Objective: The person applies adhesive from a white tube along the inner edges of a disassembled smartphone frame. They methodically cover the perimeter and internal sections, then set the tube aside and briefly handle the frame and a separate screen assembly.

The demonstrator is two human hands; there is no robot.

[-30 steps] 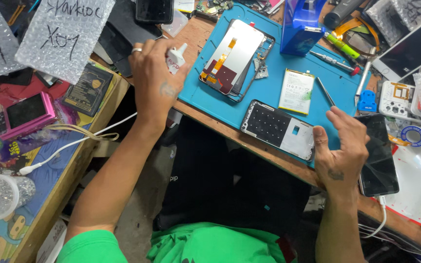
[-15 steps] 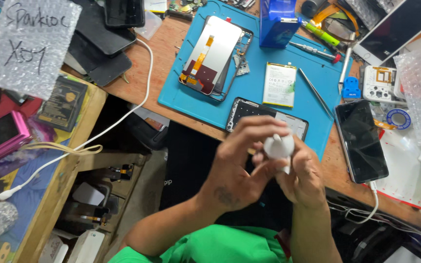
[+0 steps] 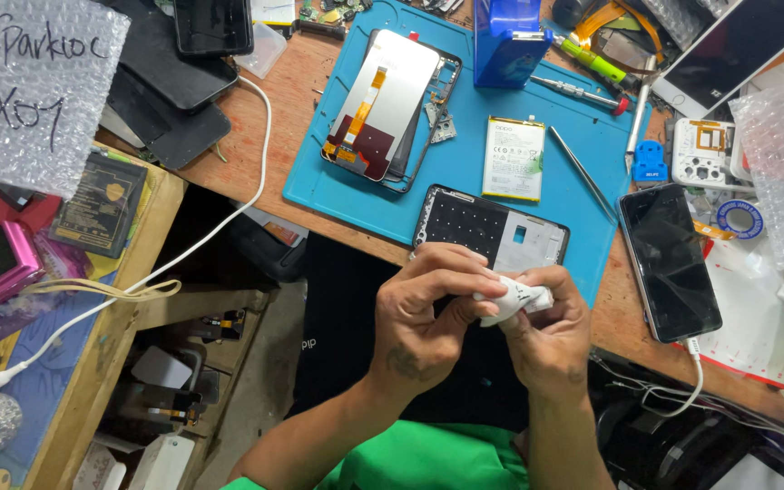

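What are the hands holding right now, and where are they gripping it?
Both hands, left hand and right hand, pinch a small white plastic bottle between them, fingers wrapped around its body; the exact part gripped is hidden.

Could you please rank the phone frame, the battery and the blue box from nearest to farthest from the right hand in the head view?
From the right hand:
1. Phone frame, just above on the mat's near edge.
2. Battery, mid-mat.
3. Blue box, at the mat's far edge.

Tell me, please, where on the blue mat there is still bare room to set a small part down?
The blue mat has a bare strip between the display panel and the battery, and another between the battery and the metal rod. Its near edge is filled by the phone frame; the bench right of the mat is crowded with phones, tape and bubble wrap.
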